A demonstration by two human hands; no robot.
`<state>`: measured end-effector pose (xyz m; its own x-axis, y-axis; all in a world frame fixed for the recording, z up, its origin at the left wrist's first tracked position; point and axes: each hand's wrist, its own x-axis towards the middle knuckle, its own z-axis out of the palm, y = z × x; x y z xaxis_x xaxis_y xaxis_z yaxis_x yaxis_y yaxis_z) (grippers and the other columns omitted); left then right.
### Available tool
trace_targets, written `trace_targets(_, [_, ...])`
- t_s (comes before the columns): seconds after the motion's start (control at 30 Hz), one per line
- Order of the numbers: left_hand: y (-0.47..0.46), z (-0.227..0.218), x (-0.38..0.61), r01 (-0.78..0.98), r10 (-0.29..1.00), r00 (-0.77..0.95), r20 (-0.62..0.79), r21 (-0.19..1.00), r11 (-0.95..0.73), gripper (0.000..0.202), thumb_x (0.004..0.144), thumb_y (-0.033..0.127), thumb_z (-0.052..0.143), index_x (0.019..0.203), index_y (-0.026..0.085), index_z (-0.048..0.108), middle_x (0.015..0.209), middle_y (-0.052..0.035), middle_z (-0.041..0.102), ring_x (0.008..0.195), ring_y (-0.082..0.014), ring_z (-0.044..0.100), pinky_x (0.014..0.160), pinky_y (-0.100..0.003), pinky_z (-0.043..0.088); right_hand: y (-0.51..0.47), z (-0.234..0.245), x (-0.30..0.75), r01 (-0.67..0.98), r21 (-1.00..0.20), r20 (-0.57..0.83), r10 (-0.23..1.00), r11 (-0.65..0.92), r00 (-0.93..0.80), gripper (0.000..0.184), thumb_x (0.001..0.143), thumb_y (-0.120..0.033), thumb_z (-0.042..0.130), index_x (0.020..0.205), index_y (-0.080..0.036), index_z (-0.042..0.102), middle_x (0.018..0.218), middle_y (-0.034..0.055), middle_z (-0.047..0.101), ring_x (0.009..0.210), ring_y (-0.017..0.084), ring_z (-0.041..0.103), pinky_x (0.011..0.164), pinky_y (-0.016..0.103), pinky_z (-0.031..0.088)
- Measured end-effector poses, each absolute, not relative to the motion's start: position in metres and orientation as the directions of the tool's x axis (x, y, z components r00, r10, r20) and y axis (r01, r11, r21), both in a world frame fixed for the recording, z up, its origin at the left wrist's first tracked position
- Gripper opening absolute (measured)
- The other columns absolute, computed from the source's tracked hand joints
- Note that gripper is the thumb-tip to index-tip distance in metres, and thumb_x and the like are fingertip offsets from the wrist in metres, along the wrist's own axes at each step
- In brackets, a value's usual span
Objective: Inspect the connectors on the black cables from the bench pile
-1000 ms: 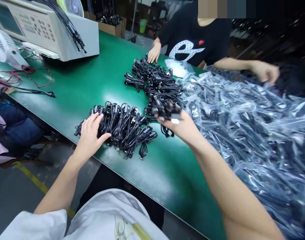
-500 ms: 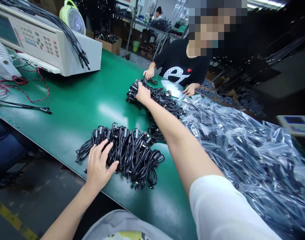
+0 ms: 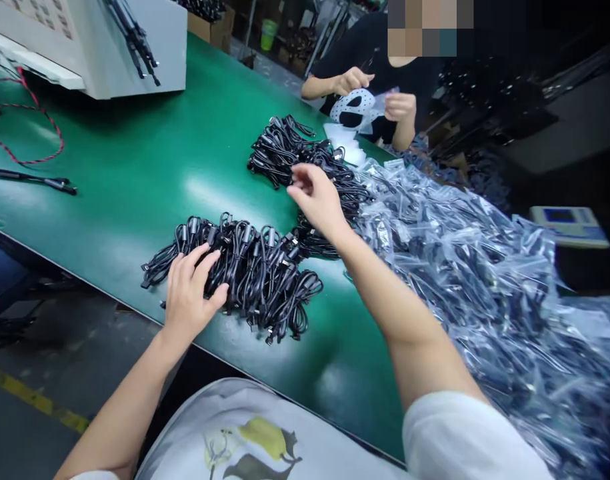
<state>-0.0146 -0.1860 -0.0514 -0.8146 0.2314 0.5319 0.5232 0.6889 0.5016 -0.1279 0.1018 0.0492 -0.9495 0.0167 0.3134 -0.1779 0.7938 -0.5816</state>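
Observation:
Close to the table's front edge lies a row of bundled black cables (image 3: 245, 273) with small connectors. My left hand (image 3: 192, 287) rests at the left end of this row, its fingers spread over the nearest bundles. Farther back is a second pile of black cables (image 3: 279, 147). Beside its near part my right hand (image 3: 317, 197) hovers with fingers bent and thumb apart, nothing visible between them.
The green table (image 3: 145, 167) carries a large pile of cables in clear bags (image 3: 459, 260) at right. A beige instrument (image 3: 135, 47) and red-black wires (image 3: 49, 127) stand left. Across the table a co-worker's hands (image 3: 352, 81) handle a clear bag near stacked bags (image 3: 347, 143).
My right hand has let go of the cables at the far pile and drawn back toward me. My left hand stays on the near row. The co-worker's hands have lifted with a bag.

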Motion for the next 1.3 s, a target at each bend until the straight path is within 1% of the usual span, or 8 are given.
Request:
trace_targets(0.1, [-0.2,-0.053,-0.029,0.565,0.296,-0.794,0.53,0.466,0.681,0.05,0.093,0.04,0.054,0.139,0.023,0.055,0.145,-0.0146,0.058,0.135,-0.0308,0.054,0.123,-0.053,0.03,0.118,0.042,-0.012,-0.087,-0.738,0.287,0.194,0.669,-0.938,0.027,0.085,-0.029,0.064,0.111,-0.02,0.063,0.09,0.0013,0.065,0.078,0.016,0.061,0.078,0.032,0.052])
trace_targets(0.2, [-0.208,-0.043,-0.03,0.569,0.297,-0.792,0.533,0.468,0.676,0.045,0.094,0.037,0.055,0.137,0.025,0.059,0.145,-0.0143,0.058,0.136,-0.0328,0.053,0.124,-0.058,0.023,0.133,0.022,0.078,0.192,-0.874,-0.038,0.333,0.445,-0.942,0.023,0.086,-0.039,0.064,0.098,-0.02,0.065,0.069,-0.0042,0.058,0.058,0.012,0.054,0.06,0.027,0.048])
trace_targets(0.33, [-0.186,-0.011,-0.006,0.607,0.214,-0.752,0.623,0.528,0.594,0.042,0.099,0.031,0.049,0.139,0.023,0.058,0.139,-0.014,0.062,0.133,-0.0293,0.055,0.118,-0.05,0.036,0.126,-0.008,0.124,0.409,-0.891,-0.367,0.219,0.198,-0.904,0.025,0.083,-0.04,0.065,0.093,-0.017,0.067,0.072,0.0001,0.069,0.057,0.011,0.06,0.054,0.024,0.048])
trace_targets(0.43, [-0.15,0.01,0.017,0.674,0.399,-0.729,0.556,0.483,0.559,0.05,0.096,0.042,0.056,0.142,0.022,0.054,0.138,-0.0142,0.062,0.13,-0.0299,0.057,0.112,-0.047,0.042,0.11,-0.023,0.114,0.428,-0.897,-0.404,0.186,0.11,-0.896,0.022,0.084,-0.036,0.066,0.097,-0.018,0.064,0.077,0.0014,0.072,0.06,0.011,0.065,0.054,0.022,0.051])
trace_targets(0.57, [-0.106,0.016,0.04,0.73,0.541,-0.671,0.508,0.32,0.604,0.043,0.092,0.045,0.063,0.128,0.021,0.064,0.142,-0.0145,0.06,0.133,-0.0328,0.054,0.119,-0.054,0.032,0.095,-0.029,0.089,0.461,-0.886,-0.445,0.187,0.052,-0.876,0.023,0.082,-0.026,0.069,0.094,-0.02,0.051,0.068,-0.0038,0.063,0.056,0.01,0.062,0.05,0.02,0.05])
trace_targets(0.77, [-0.09,0.009,0.05,0.77,0.67,-0.606,0.429,0.106,0.629,0.024,0.097,0.023,0.051,0.112,0.015,0.068,0.138,-0.0151,0.065,0.13,-0.0331,0.057,0.118,-0.057,0.03,0.113,-0.023,0.099,0.451,-0.868,-0.424,0.161,0.209,-0.891,0.02,0.079,-0.016,0.064,0.095,-0.019,0.053,0.072,-0.0043,0.06,0.051,0.008,0.052,0.047,0.021,0.045])
trace_targets(1.0, [-0.105,0.008,0.038,0.723,0.607,-0.649,0.458,0.122,0.68,0.016,0.093,0.018,0.051,0.094,0.014,0.066,0.136,-0.0178,0.065,0.135,-0.034,0.053,0.112,-0.051,0.041,0.17,-0.007,0.165,0.372,-0.701,-0.221,0.31,0.608,-0.925,0.016,0.078,-0.012,0.052,0.089,-0.02,0.062,0.078,0.0016,0.062,0.072,0.019,0.055,0.072,0.033,0.043])
trace_targets(1.3, [-0.094,0.014,0.054,0.712,0.603,-0.675,0.425,0.162,0.684,0.032,0.092,0.023,0.057,0.123,0.018,0.062,0.148,-0.0183,0.055,0.143,-0.0403,0.042,0.121,-0.069,0.01,0.163,-0.014,0.178,0.354,-0.406,0.0,0.388,0.843,-0.922,0.038,0.095,-0.048,0.056,0.11,-0.014,0.064,0.119,0.0197,0.064,0.112,0.037,0.057,0.098,0.05,0.043])
